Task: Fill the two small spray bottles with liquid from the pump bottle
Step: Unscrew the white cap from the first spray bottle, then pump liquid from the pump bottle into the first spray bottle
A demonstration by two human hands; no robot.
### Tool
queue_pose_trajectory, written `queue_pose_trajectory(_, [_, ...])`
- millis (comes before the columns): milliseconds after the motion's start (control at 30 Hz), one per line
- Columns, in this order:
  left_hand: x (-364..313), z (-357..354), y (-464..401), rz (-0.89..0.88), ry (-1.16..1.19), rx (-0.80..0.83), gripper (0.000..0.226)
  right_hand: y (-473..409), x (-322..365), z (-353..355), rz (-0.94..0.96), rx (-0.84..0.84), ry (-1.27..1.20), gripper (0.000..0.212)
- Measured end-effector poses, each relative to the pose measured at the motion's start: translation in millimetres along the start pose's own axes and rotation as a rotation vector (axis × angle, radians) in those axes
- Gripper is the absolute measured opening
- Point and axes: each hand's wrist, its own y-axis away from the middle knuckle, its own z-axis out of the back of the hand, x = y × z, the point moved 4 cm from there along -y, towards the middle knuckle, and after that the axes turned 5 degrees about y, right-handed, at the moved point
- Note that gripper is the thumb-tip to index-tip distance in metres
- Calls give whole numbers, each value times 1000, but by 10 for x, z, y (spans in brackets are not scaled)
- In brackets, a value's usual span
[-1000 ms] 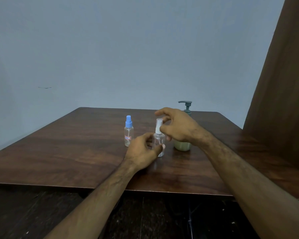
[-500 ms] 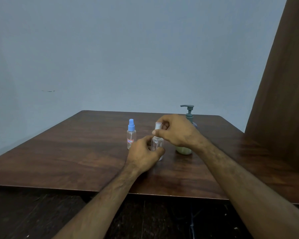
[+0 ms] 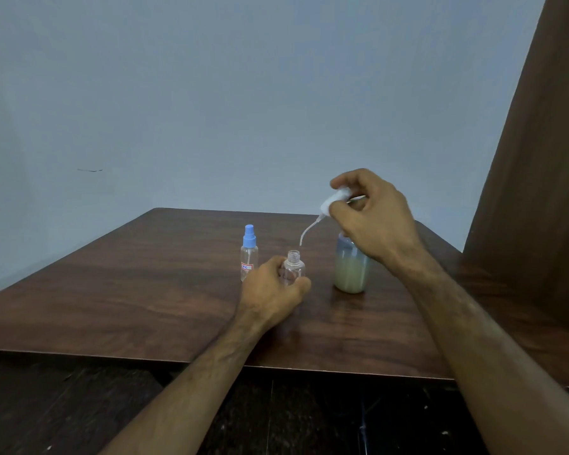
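My left hand point(image 3: 271, 290) grips a small clear spray bottle point(image 3: 293, 269) that stands on the wooden table point(image 3: 145, 290), its neck uncovered. Above and to the right of it, my right hand point(image 3: 372, 215) pinches the white spray top point(image 3: 334, 200), whose thin dip tube point(image 3: 306, 233) hangs clear of the neck. A second small spray bottle with a blue cap point(image 3: 249, 252) stands just to the left, untouched. The pump bottle point(image 3: 350, 270) with pale yellowish liquid stands to the right, its pump head hidden behind my right hand.
A brown panel point(image 3: 546, 192) rises at the right edge of the table. A plain grey-blue wall stands behind. The table's front edge runs below my forearms, with dark floor beneath.
My right hand has lifted the white spray top up and to the right, out of the clear bottle. My left hand has kept its grip on the bottle.
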Motion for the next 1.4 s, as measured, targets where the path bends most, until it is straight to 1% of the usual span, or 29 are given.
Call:
queue_pose_trajectory(67, [4, -1, -1, -2, -13, -7, 39, 103, -46, 68, 6, -101, 15, 12])
queue_pose_trajectory(100, [3, -2, -6, -6, -19, -14, 36, 155, -89, 56, 11, -115, 55, 9])
queue_pose_trajectory(133, [2, -2, -11, -12, -22, -21, 35, 204, -139, 5, 18, -95, 118, 8])
queue_pose_trajectory(200, [5, -7, -20, -15, -35, -26, 31, 293, -269, -197, 38, 22, 296, 9])
queue_pose_trajectory(267, [7, -8, -14, -16, -54, -29, 19, 375, -416, -439, 43, 167, 484, 14])
queue_pose_trajectory(333, [9, 1, -9, -28, -57, -38, 14, 431, -524, -640, 55, 273, 614, 17])
queue_pose_trajectory(467, [3, -10, -13, -67, -45, -27, 15, 419, -630, -839, 40, 422, 631, 20])
queue_pose_trajectory(567, [20, -19, -36, -85, -35, -27, 19, 405, -648, -868, 50, 457, 666, 25])
queue_pose_trajectory(633, [28, -25, -44, -92, -46, -34, 18, 436, -654, -832, 46, 443, 642, 30])
queue_pose_trajectory(700, [37, -32, -47, -95, -63, -42, 19, 461, -662, -722, 8, 356, 570, 25])
queue_pose_trajectory(767, [36, -30, -44, -100, -71, -58, 19, 461, -667, -510, -67, 160, 438, 7])
queue_pose_trajectory(800, [33, -29, -39, -105, -68, -62, 21, 452, -670, -382, -103, 40, 350, 5])
queue_pose_trajectory(867, [27, -33, -31, -113, -59, -59, 26, 406, -727, -144, -170, -179, 193, 17])
queue_pose_trajectory(900, [24, -34, -27, -114, -57, -57, 29, 363, -768, -63, -192, -246, 154, 21])
queue_pose_trajectory(933, [21, -33, -23, -114, -54, -58, 33, 313, -805, -12, -202, -275, 132, 25])
queue_pose_trajectory(967, [16, -32, -19, -115, -46, -60, 37, 254, -846, 8, -207, -270, 110, 31])
queue_pose_trajectory(1033, [12, -38, -16, -118, -40, -58, 41, 112, -927, -9, -209, -186, 45, 54])
queue_pose_trajectory(1100, [4, -39, -5, -127, -55, -60, 35, 0, -977, -94, -201, -17, 9, 79])
queue_pose_trajectory(1133, [2, -34, 0, -130, -65, -62, 32, -32, -995, -156, -195, 82, 4, 87])
queue_pose_trajectory(1167, [3, -32, -1, -133, -70, -61, 31, -45, -1009, -218, -183, 170, 8, 89])
queue_pose_trajectory(1200, [8, -29, -5, -134, -75, -60, 30, -45, -1017, -271, -164, 227, 20, 84])
queue_pose_trajectory(1267, [23, -33, -22, -123, -78, -54, 29, -27, -1024, -329, -118, 243, 44, 68])
queue_pose_trajectory(1300, [28, -35, -29, -118, -74, -50, 28, -17, -1028, -330, -101, 228, 52, 66])
queue_pose_trajectory(1333, [34, -37, -34, -118, -70, -45, 27, -3, -1024, -317, -80, 220, 60, 70])
queue_pose_trajectory(1400, [41, -43, -41, -129, -65, -31, 25, 35, -1022, -288, -39, 232, 67, 88])
